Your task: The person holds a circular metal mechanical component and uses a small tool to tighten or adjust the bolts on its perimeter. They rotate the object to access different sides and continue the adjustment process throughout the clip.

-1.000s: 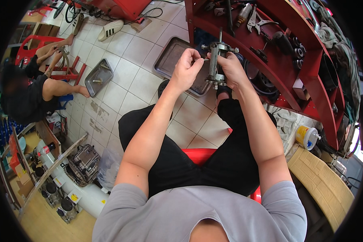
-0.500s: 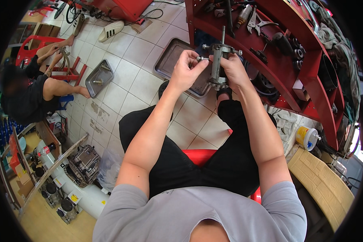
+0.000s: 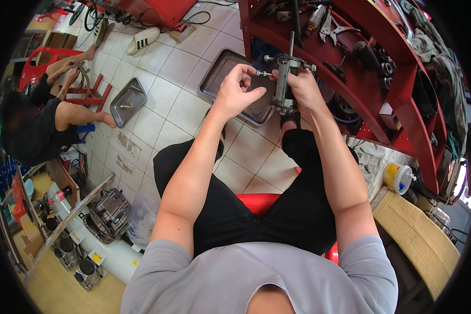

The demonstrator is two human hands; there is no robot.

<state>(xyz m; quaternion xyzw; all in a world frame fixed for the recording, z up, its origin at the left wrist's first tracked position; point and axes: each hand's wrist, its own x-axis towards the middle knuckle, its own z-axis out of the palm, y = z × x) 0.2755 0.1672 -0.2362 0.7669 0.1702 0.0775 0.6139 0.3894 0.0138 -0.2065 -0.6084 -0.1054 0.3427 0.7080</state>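
My right hand (image 3: 305,90) is closed around a grey metal assembly (image 3: 283,86), held upright, with a rod (image 3: 292,44) rising from its top. Several bolts stick out near its upper end. One bolt (image 3: 262,73) points out to the left, toward my other hand. Beside that bolt is my left hand (image 3: 233,95), its thumb and index finger spread apart with nothing between them. The index fingertip is very close to the bolt's head; whether they touch I cannot tell. A dark metal tray (image 3: 214,65) lies on the floor beneath both hands, partly covered by them.
A red metal shelf (image 3: 358,102) with pliers (image 3: 327,29) and other parts curves along the right. At left a seated person (image 3: 39,118) handles something beside a smaller tray (image 3: 121,99). A white shoe (image 3: 142,40) lies ahead. A white bucket (image 3: 397,178) stands at right.
My left thumb and index finger have opened and drawn slightly left, away from the bolt they were pinching. The metal assembly stays in my right hand, almost unmoved.
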